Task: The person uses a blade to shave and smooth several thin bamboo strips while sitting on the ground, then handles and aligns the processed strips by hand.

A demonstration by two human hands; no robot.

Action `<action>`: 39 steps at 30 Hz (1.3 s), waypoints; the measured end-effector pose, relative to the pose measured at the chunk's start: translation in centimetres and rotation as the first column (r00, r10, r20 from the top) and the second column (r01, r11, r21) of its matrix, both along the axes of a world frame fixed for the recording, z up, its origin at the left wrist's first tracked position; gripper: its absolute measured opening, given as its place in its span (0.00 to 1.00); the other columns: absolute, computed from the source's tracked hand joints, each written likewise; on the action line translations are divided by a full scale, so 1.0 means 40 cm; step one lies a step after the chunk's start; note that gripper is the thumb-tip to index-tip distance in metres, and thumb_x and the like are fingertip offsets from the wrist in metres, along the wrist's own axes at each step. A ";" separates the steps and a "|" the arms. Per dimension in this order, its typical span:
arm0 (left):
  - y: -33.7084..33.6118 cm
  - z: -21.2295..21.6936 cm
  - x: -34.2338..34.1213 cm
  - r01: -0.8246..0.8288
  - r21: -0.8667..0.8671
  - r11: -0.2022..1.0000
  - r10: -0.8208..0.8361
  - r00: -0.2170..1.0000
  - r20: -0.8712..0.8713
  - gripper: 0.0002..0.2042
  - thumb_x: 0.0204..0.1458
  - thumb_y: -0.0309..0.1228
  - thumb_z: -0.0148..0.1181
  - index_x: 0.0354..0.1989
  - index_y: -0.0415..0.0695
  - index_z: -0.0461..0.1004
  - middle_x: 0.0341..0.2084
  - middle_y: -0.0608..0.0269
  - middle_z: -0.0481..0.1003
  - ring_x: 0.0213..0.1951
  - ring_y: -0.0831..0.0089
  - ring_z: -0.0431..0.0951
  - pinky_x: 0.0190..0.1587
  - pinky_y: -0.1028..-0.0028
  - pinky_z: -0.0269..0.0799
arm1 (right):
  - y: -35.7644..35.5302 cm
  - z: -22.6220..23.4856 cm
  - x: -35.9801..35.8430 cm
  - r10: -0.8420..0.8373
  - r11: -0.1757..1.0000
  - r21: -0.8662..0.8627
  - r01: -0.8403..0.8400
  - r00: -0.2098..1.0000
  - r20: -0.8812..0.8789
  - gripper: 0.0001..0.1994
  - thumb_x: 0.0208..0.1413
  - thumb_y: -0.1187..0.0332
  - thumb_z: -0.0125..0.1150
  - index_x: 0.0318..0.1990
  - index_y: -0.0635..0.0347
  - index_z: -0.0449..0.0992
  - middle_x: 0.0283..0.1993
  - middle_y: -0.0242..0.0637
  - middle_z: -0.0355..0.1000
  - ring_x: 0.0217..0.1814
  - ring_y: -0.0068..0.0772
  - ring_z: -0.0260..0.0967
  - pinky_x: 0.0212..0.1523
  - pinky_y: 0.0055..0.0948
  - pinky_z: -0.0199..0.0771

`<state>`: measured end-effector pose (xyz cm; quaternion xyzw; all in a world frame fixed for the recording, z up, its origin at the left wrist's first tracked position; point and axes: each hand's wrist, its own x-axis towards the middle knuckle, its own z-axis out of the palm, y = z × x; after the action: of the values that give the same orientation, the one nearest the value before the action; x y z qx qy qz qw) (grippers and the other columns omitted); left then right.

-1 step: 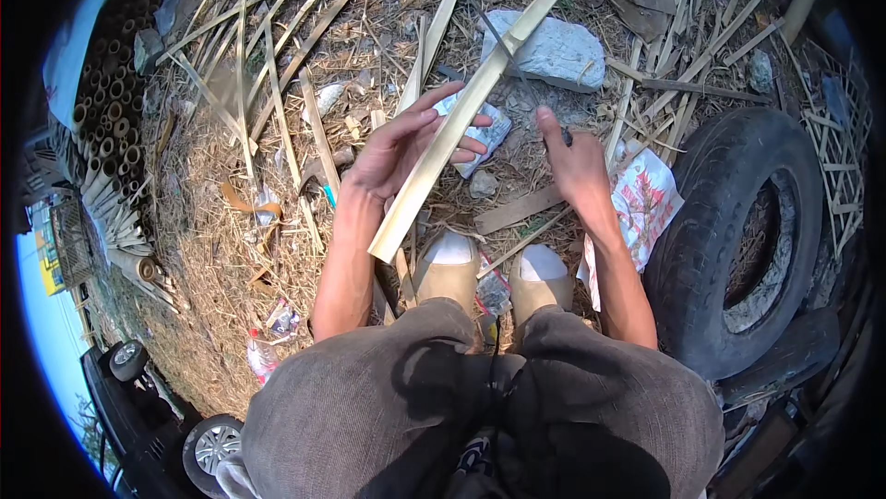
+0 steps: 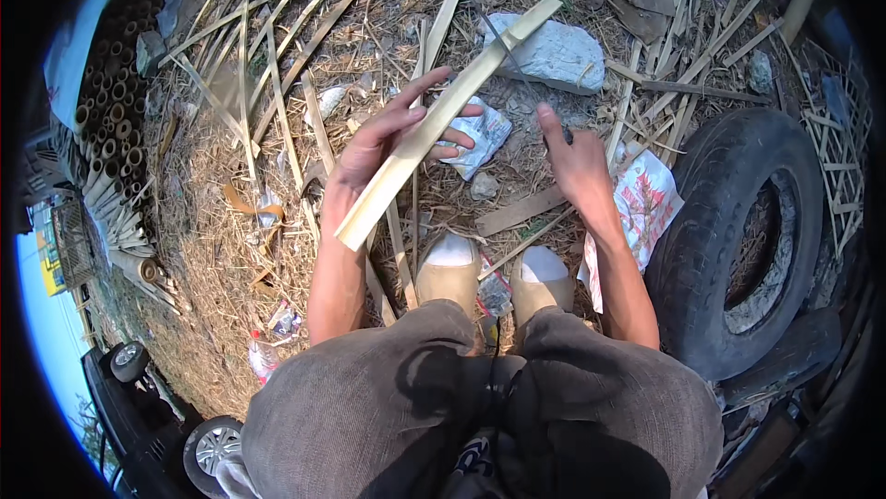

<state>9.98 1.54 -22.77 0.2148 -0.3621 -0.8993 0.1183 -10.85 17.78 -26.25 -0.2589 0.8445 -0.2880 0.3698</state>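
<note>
A pale split bamboo strip [image 2: 415,144] slants across my left hand [image 2: 378,134], which supports it loosely. Several fingers reach out beneath the strip and show past its right side. The strip's near end hangs above my left forearm, and its far end lies over a white stone block [image 2: 551,54]. My right hand [image 2: 579,162] is closed round the dark handle of a long thin knife [image 2: 484,21], thumb extended along it. The blade points forward and left, crossing the strip near its far end; whether they touch, I cannot tell.
An old tyre [image 2: 678,250] lies close on my right, beside a red-patterned white sack [image 2: 646,194]. Bamboo slats [image 2: 277,84] litter the dry grass ahead. A crumpled packet [image 2: 480,134] lies before my shoes [image 2: 449,264]. Bamboo poles [image 2: 115,120] are stacked far left.
The strip's near end has swung left, and the strip now lies at a flatter slant. My left hand has shifted slightly left with it; my right hand and the knife have stayed put.
</note>
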 end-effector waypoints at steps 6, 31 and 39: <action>-0.195 0.288 -0.031 0.205 -0.266 0.942 -0.216 0.976 -0.014 0.43 0.64 0.60 0.26 0.60 0.22 0.64 0.41 0.41 0.72 0.37 0.61 0.77 0.29 0.74 0.83 | -0.053 0.079 -0.007 0.008 0.999 -0.036 -0.005 0.997 0.076 0.42 0.61 0.34 0.48 0.23 0.77 0.77 0.21 0.60 0.73 0.34 0.58 0.78 0.45 0.48 0.74; -0.183 0.489 -0.344 0.477 -0.366 0.799 -0.252 0.818 0.517 0.46 0.56 0.74 0.30 0.19 0.41 0.77 0.08 0.70 0.60 0.12 0.78 0.54 0.17 0.77 0.49 | 0.069 0.112 -0.040 -0.212 0.947 -0.119 0.298 0.860 0.464 0.39 0.59 0.31 0.49 0.15 0.62 0.67 0.12 0.34 0.61 0.11 0.27 0.59 0.14 0.30 0.58; -0.102 0.524 -0.385 -0.646 -0.387 0.657 0.617 0.757 -0.216 0.48 0.55 0.75 0.21 0.62 0.40 0.61 0.51 0.44 0.72 0.54 0.55 0.74 0.59 0.58 0.64 | 0.035 0.256 -0.160 -0.250 0.962 0.029 0.271 0.832 0.495 0.37 0.58 0.32 0.51 0.19 0.64 0.68 0.15 0.35 0.63 0.13 0.27 0.60 0.16 0.30 0.60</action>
<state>-5.42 -2.52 -1.80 0.2650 -0.4536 -0.7025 0.4802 -17.25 19.16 -15.99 -0.0670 0.7427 -0.4100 0.5253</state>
